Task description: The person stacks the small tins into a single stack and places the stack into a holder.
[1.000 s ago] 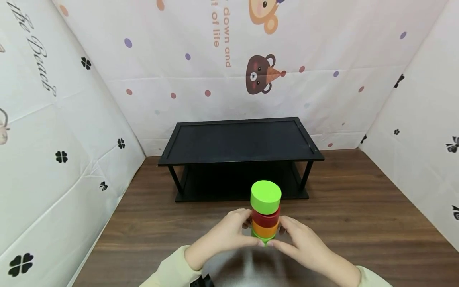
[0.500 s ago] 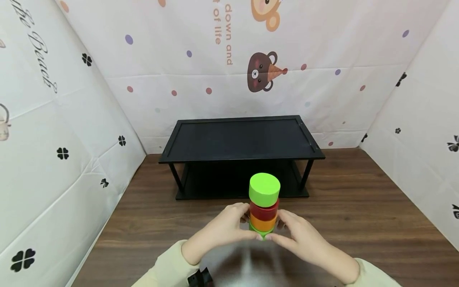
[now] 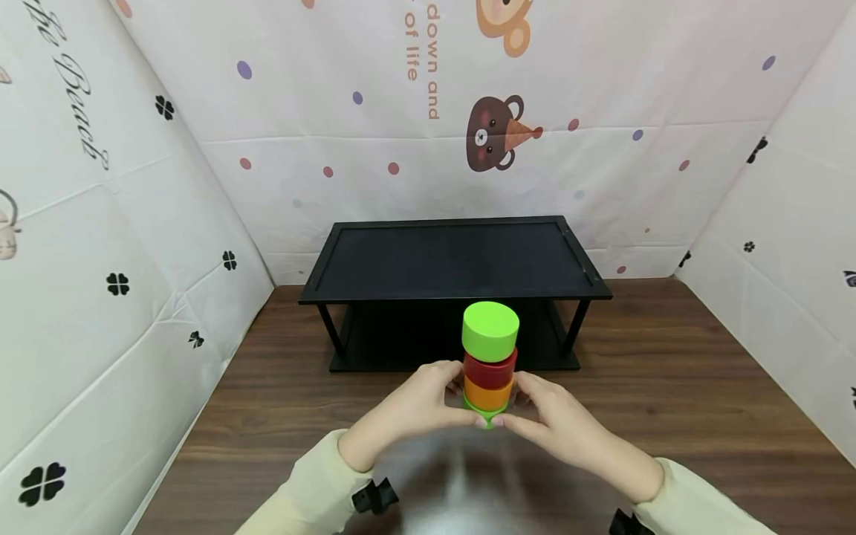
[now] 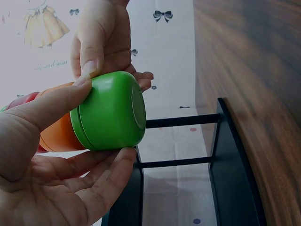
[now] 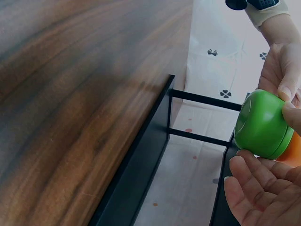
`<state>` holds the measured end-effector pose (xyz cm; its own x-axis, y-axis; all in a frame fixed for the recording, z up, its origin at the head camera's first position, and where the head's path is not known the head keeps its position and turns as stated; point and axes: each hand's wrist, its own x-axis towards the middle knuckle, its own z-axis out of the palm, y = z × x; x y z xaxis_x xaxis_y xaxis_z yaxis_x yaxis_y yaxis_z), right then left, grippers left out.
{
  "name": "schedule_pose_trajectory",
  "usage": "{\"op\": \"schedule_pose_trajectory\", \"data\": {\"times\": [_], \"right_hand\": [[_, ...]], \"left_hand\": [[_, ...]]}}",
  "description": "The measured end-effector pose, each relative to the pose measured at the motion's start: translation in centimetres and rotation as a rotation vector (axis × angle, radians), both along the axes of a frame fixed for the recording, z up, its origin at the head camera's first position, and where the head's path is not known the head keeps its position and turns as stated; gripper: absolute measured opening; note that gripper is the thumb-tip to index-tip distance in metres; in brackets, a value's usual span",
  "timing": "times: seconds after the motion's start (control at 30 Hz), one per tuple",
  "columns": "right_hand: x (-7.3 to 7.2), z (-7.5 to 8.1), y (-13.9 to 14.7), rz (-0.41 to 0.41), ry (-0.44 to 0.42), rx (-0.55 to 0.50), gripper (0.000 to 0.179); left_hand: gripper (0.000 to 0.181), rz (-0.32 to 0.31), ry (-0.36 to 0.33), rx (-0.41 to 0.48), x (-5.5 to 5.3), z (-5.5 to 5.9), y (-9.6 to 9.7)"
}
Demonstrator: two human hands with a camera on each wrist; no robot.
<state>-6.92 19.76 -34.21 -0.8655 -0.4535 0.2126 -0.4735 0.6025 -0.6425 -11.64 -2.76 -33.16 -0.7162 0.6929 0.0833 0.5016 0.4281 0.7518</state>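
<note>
Both hands hold one upright stack of cup-like round pieces in front of the shelf in the head view. It runs from a bright green piece (image 3: 490,332) on top through a dark red piece (image 3: 490,371) and an orange piece (image 3: 488,396) to a green bottom piece (image 4: 113,110). My left hand (image 3: 421,401) grips the lower part from the left, its thumb on the near side. From the right, my right hand (image 3: 565,427) grips the same part, thumb tip close to the other thumb. Both wrist views show the bottom piece's rounded underside, raised off the table.
A black two-level shelf (image 3: 455,260) stands behind the stack on the brown wooden table (image 3: 642,416). White printed sheets (image 3: 301,186) enclose the back and both sides. Black devices (image 3: 374,496) are worn at the wrists.
Both hands have carried the stack forward and up in the head view, toward the shelf. Their hold looks the same. The head view has shifted slightly.
</note>
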Motion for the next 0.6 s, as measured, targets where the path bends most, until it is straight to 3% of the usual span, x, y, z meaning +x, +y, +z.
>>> {"op": "schedule_pose_trajectory", "data": {"times": [0.23, 0.6], "right_hand": [[-1.2, 0.4, 0.1, -0.012, 0.012, 0.01, 0.044], [-2.9, 1.1, 0.3, 0.002, 0.001, -0.012, 0.047]], "left_hand": [[0.05, -0.001, 0.03, -0.002, -1.0, 0.6, 0.1], [0.049, 0.019, 0.006, 0.006, -2.5, 1.5, 0.4]]}}
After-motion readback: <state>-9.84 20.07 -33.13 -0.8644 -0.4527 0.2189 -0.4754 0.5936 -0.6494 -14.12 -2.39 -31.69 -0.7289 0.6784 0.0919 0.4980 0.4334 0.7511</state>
